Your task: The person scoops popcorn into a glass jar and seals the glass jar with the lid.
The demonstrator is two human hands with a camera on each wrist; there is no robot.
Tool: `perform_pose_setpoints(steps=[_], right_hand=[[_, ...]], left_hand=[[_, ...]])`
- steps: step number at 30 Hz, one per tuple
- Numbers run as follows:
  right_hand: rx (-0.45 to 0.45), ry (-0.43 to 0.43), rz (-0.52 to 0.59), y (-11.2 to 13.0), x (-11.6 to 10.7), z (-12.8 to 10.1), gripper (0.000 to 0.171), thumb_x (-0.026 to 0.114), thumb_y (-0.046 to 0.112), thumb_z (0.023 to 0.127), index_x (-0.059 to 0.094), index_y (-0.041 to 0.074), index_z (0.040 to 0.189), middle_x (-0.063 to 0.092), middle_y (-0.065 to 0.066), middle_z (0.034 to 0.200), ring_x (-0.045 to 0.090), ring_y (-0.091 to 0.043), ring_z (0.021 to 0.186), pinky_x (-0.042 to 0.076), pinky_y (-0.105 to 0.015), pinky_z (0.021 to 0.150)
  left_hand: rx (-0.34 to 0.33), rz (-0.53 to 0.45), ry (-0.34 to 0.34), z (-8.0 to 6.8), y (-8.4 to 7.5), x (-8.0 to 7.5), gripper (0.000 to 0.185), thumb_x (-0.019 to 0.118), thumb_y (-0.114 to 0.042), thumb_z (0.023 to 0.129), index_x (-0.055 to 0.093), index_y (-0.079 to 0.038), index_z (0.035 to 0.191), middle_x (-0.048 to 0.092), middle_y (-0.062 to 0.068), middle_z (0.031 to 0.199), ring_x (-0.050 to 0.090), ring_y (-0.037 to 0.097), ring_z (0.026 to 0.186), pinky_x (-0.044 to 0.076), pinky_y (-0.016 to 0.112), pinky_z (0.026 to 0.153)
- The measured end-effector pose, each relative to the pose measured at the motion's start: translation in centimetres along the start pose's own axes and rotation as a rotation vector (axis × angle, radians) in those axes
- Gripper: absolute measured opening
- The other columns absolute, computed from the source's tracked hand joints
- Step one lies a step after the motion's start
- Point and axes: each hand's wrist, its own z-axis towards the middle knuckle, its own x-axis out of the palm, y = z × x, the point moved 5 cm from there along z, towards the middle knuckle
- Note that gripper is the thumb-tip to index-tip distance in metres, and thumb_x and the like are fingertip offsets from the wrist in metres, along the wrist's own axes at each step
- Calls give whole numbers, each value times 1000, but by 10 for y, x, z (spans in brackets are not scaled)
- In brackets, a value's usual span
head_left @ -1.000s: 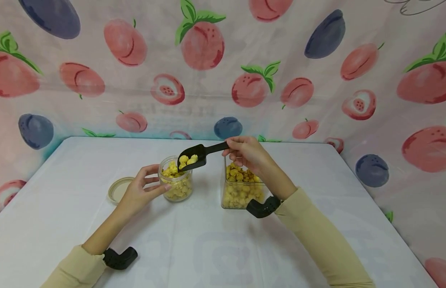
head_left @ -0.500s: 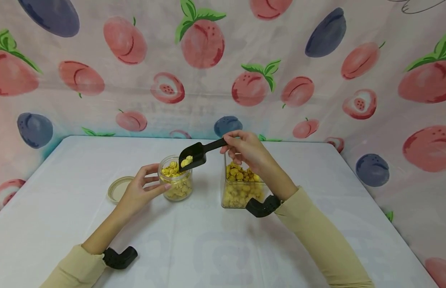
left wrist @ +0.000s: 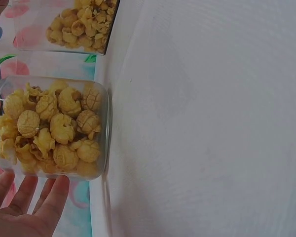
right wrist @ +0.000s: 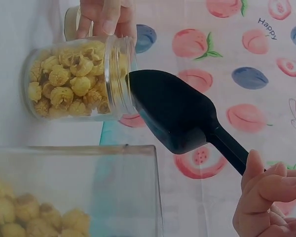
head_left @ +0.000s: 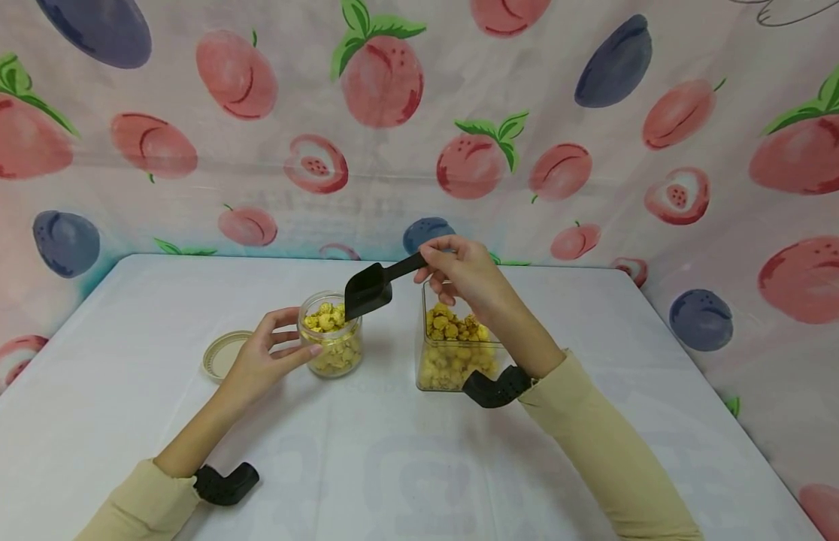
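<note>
Right hand (head_left: 460, 274) pinches scoop (head_left: 369, 289) | left hand (head_left: 264, 359) steadies jar (head_left: 331, 338)

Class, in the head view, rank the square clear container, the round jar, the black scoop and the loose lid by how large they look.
1. Square clear container.
2. Round jar and black scoop: too alike to rank.
3. Loose lid, smallest; it lies flat, so it shows foreshortened.

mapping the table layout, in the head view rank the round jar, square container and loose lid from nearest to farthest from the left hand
1. Round jar: gripped by the left hand, at its fingertips.
2. Loose lid: on the table just left of the hand, apart from it.
3. Square container: farthest, to the right past the jar.
</note>
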Motion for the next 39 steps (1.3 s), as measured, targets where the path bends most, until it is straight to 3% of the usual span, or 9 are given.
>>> perform_pose_setpoints(steps=[10,14,23,33,35,39], right_hand=[[-35,0,20,-1,-7,-7,31,50,25,97,48,3,119,64,-2,74,46,-12,51,35,-20,44],[-31,5,97,-4,-16,-12,27,49,22,97,48,3,116,64,-1,73,46,-10,51,35,-19,44],[-17,-20,272,-12,-48,-25,16,46,19,98,51,8,109,65,0,70,47,-8,48,36,-14,41],[-60,-38,384,-23,-75,-40,20,51,20,96,50,4,108,67,-1,71,48,-8,51,37,-16,42],[-62,-37,400,-26,-79,-42,20,51,19,96,51,4,109,68,-1,71,48,-8,51,37,-15,42],[-77,-26,450,-30,-84,-45,15,50,17,96,55,5,103,68,-2,71,49,-8,51,38,-15,42]], left_hand=[[0,-3,1,1,0,0,66,68,-25,86,32,-7,138,41,17,134,50,32,117,47,17,86],[-1,3,0,0,0,0,66,68,-25,86,32,-7,139,41,17,134,50,33,118,48,20,87],[24,-15,-9,1,-1,0,65,68,-22,86,33,-5,138,41,13,136,47,28,118,45,11,85],[24,-31,-4,1,-2,0,65,67,-22,86,33,-5,138,41,13,136,46,27,118,45,9,84],[20,-30,-2,0,-2,0,66,67,-21,86,31,-5,139,40,14,136,47,29,118,46,13,87],[69,0,-32,-1,-10,-1,73,69,-18,84,27,-5,142,36,18,140,41,34,125,40,39,104]])
